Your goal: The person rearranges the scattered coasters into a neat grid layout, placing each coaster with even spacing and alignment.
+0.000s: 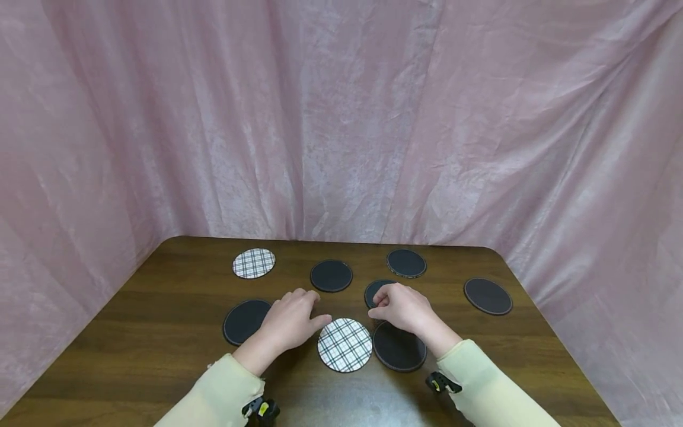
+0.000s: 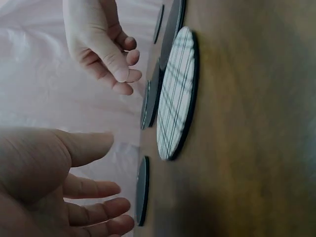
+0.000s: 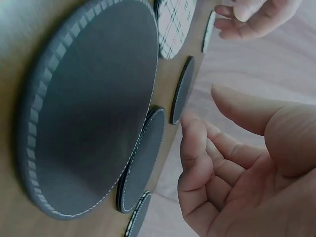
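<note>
My left hand (image 1: 290, 320) hovers over the table with its thumb spread and fingers loosely extended, holding nothing. It is between a black round coaster (image 1: 242, 323) and a white plaid coaster (image 1: 344, 346). In the left wrist view the same plaid coaster (image 2: 177, 94) shows a dark underside edge. Above a black coaster with pale edge stitching (image 3: 94, 108) is my right hand (image 1: 402, 307), its fingers loosely bent and nothing between them. That hand partly covers a smaller-looking black coaster (image 1: 373, 290) behind in the head view. Both hands appear raised off the tabletop.
Farther back on the brown wooden table (image 1: 160, 356) lie another plaid coaster (image 1: 254, 263) and black coasters (image 1: 331, 276), (image 1: 407, 263). One more black coaster (image 1: 488, 296) lies near the right edge. Pink curtains (image 1: 341, 118) hang behind the table.
</note>
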`<state>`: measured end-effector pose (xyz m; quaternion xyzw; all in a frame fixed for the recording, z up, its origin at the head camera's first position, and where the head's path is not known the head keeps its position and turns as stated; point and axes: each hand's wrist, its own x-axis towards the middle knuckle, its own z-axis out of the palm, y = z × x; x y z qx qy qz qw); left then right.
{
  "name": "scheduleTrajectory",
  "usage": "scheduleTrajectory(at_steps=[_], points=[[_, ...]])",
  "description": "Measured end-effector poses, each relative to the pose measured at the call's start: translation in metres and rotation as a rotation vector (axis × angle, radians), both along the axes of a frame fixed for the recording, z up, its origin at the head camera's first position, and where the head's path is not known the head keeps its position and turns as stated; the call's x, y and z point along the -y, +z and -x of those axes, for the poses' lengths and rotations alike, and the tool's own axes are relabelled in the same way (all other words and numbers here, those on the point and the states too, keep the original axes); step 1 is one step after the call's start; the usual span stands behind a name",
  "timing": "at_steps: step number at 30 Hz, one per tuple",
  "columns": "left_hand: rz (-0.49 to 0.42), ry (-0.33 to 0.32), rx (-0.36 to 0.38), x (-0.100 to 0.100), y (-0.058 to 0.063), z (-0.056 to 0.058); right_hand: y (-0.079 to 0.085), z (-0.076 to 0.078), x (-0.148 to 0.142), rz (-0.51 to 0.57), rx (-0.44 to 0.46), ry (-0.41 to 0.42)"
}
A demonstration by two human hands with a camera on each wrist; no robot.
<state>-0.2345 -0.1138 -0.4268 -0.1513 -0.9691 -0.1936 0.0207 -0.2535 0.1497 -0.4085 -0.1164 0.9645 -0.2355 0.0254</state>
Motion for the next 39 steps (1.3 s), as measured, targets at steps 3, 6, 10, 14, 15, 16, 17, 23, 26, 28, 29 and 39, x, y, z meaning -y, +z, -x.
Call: scheduleTrajectory(at_steps=[3, 6, 10, 14, 15, 16, 17, 23, 26, 28, 29, 39], points=[[0.002, 0.021, 0.018, 0.001, 0.0, 0.013, 0.0, 0.014, 0.003, 0.003, 0.02, 0.001], [0.012, 0.038, 0.018, 0.002, -0.003, 0.029, -0.001, 0.029, 0.008, 0.005, 0.034, 0.0], [0.013, 0.071, 0.018, 0.004, -0.008, 0.049, 0.001, 0.047, 0.015, 0.035, 0.063, 0.0], [-0.001, 0.101, 0.043, 0.005, -0.01, 0.064, 0.001, 0.062, 0.022, 0.089, 0.123, -0.004], [-0.004, 0.106, 0.05, 0.005, -0.011, 0.068, 0.001, 0.065, 0.023, 0.106, 0.139, -0.009], [-0.005, 0.111, 0.053, 0.005, -0.01, 0.072, 0.001, 0.067, 0.025, 0.121, 0.151, -0.013], [-0.006, 0.115, 0.058, 0.004, -0.01, 0.075, 0.001, 0.07, 0.027, 0.135, 0.161, -0.017], [0.001, 0.137, 0.103, 0.005, -0.012, 0.1, -0.02, 0.101, 0.034, 0.175, 0.182, -0.04], [0.026, 0.136, 0.097, 0.012, -0.033, 0.124, -0.04, 0.125, 0.034, 0.143, 0.185, -0.053], [0.04, 0.131, 0.073, 0.018, -0.055, 0.144, -0.067, 0.154, 0.031, 0.113, 0.182, -0.058], [0.05, 0.129, 0.068, 0.019, -0.064, 0.153, -0.075, 0.163, 0.029, 0.106, 0.185, -0.058], [0.041, 0.155, 0.134, 0.019, -0.092, 0.182, -0.015, 0.109, 0.05, 0.179, 0.262, -0.144]])
